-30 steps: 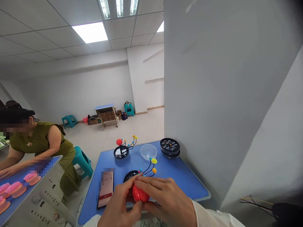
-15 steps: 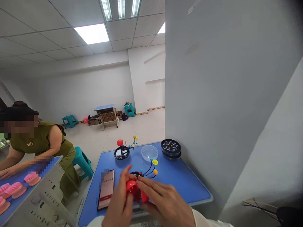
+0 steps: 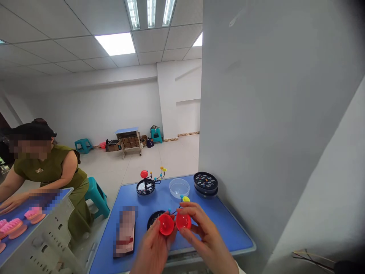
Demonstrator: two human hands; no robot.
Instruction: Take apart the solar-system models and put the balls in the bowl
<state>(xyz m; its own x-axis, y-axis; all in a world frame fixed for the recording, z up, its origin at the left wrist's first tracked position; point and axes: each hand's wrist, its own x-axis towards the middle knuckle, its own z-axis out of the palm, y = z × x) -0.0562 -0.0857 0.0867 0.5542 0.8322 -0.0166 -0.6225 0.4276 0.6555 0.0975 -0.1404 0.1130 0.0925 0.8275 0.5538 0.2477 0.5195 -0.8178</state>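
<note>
Over the blue table (image 3: 222, 228), I'm watching the left hand (image 3: 152, 249) and right hand (image 3: 203, 234) grasping split red half-balls (image 3: 166, 224), the far planet model (image 3: 146, 182) standing whole.

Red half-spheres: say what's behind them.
A round black base and wires with a yellow tip show behind the left hand's half and right hand's half; the base's middle is covered.

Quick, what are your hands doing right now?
Left hand: closed, holding a red plastic half-ball.
Right hand: closed, holding another red half-ball.
</note>
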